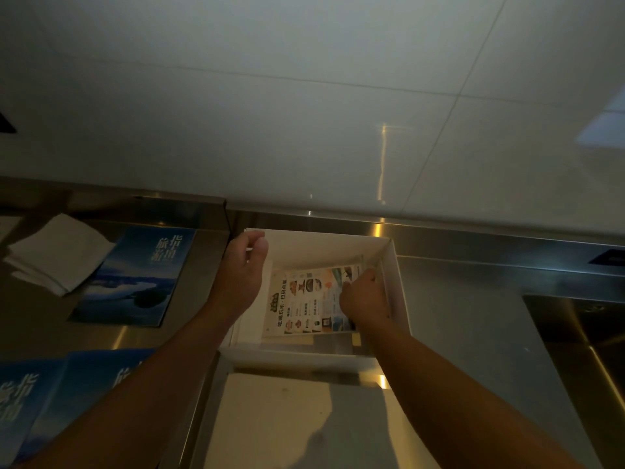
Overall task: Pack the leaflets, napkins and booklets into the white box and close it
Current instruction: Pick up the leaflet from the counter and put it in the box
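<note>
The white box (397,286) sits open on the steel counter (466,319), light, thin-walled card that looks easy to shove, so the left hand (241,265) steadies it, fingers curled over the far-left rim. Inside, the printed leaflets (304,299) lie on the floor, thin, floppy and slick, best taken by an edge; the right hand (363,297) reaches down onto their right edge, fingers bunched together, though an actual pinch can't be made out. Napkins (57,252) and blue booklets (138,275) wait well to the left.

Two bare forearms enter from the bottom edge, no sleeves in sight. The left hand (241,269) and right hand (363,299) seem to wear no rings or watch (dim light blurs detail).
</note>
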Motion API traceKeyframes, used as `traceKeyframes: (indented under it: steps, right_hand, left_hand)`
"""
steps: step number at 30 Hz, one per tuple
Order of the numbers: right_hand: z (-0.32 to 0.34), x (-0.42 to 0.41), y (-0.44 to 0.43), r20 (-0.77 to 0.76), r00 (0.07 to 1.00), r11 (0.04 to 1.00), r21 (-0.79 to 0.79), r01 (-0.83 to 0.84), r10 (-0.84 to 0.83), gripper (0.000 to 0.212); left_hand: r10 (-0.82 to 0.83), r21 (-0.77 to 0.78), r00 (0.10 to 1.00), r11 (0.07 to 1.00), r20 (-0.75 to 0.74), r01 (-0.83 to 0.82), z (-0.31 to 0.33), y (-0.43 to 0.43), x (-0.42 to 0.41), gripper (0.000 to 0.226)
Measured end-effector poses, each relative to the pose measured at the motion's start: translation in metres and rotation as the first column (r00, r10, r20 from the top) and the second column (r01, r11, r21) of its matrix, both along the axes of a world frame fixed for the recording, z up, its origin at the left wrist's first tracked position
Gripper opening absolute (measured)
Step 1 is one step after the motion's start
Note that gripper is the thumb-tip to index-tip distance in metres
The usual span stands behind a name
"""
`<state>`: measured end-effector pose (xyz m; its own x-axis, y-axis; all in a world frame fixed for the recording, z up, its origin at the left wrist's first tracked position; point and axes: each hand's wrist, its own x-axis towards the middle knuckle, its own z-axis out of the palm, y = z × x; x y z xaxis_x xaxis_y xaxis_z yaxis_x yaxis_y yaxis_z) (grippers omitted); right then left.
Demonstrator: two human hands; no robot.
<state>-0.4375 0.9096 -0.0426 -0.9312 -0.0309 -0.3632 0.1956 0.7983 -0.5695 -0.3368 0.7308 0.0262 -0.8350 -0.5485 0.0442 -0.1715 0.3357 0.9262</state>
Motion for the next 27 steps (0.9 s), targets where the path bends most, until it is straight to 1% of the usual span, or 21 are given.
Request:
traceKeyframes:
  steps: [3, 5, 8, 10, 12, 14, 16, 17, 19, 20, 22, 25, 27]
  right_hand:
    - [0.005, -0.003, 0.0, -0.046, 0.984, 0.956, 0.249, -0.155, 0.171, 0.046]
    - [0.007, -0.006, 0.0, -0.093, 0.964, 0.925, 0.316, -0.21, 0.25, 0.056]
    - [0.007, -0.006, 0.001, -0.107, 0.942, 0.904, 0.335, -0.266, 0.317, 0.059]
    - [0.008, -0.006, 0.005, -0.11, 0.947, 0.929, 0.256, -0.266, 0.302, 0.053]
    - [0.012, -0.004, 0.009, -0.082, 0.956, 0.946, 0.188, -0.263, 0.282, 0.049]
    - [0.018, 0.0, 0.01, -0.086, 0.951, 0.932, 0.242, -0.27, 0.298, 0.049]
    - [0.026, 0.006, 0.007, -0.141, 0.925, 0.884, 0.373, -0.281, 0.354, 0.052]
    - [0.031, 0.01, 0.003, -0.161, 0.906, 0.857, 0.424, -0.294, 0.391, 0.054]
    - [0.041, 0.019, -0.009, -0.189, 0.868, 0.817, 0.473, -0.329, 0.459, 0.062]
    - [0.047, 0.024, -0.016, -0.203, 0.851, 0.806, 0.483, -0.343, 0.484, 0.064]
    - [0.062, 0.037, -0.033, -0.236, 0.82, 0.792, 0.49, -0.363, 0.521, 0.063]
    - [0.085, 0.066, -0.055, -0.257, 0.78, 0.787, 0.443, -0.429, 0.57, 0.053]
    - [0.097, 0.089, -0.066, -0.252, 0.761, 0.778, 0.409, -0.476, 0.598, 0.046]
  left_hand:
    - [-0.008, -0.021, 1.0, 1.0, 0.02, 0.008, 0.001, 0.0, 0.0, 0.03]
    - [-0.015, -0.044, 0.999, 0.999, 0.033, 0.016, 0.001, 0.001, 0.0, 0.033]
    - [-0.01, -0.066, 0.999, 0.998, 0.053, 0.014, -0.001, 0.003, 0.003, 0.035]
    - [-0.004, -0.086, 0.998, 0.996, 0.061, 0.009, -0.001, 0.004, 0.006, 0.035]
    - [0.002, -0.112, 0.998, 0.994, 0.057, 0.005, 0.0, 0.005, 0.01, 0.034]
    - [0.011, -0.143, 0.998, 0.99, 0.06, -0.003, 0.001, 0.006, 0.014, 0.033]
    - [0.016, -0.186, 0.997, 0.983, 0.078, -0.001, 0.0, 0.004, 0.02, 0.033]
    - [0.018, -0.209, 0.996, 0.978, 0.09, 0.001, -0.001, 0.002, 0.023, 0.034]
    - [0.035, -0.26, 0.993, 0.966, 0.114, -0.005, -0.002, -0.003, 0.032, 0.035]
    - [0.052, -0.288, 0.991, 0.958, 0.125, -0.014, -0.003, -0.005, 0.037, 0.035]
    - [0.096, -0.338, 0.985, 0.94, 0.144, -0.042, -0.004, -0.009, 0.047, 0.036]
    - [0.146, -0.403, 0.978, 0.912, 0.147, -0.076, -0.003, -0.015, 0.065, 0.04]
    - [0.143, -0.428, 0.977, 0.901, 0.157, -0.063, -0.001, -0.02, 0.078, 0.041]
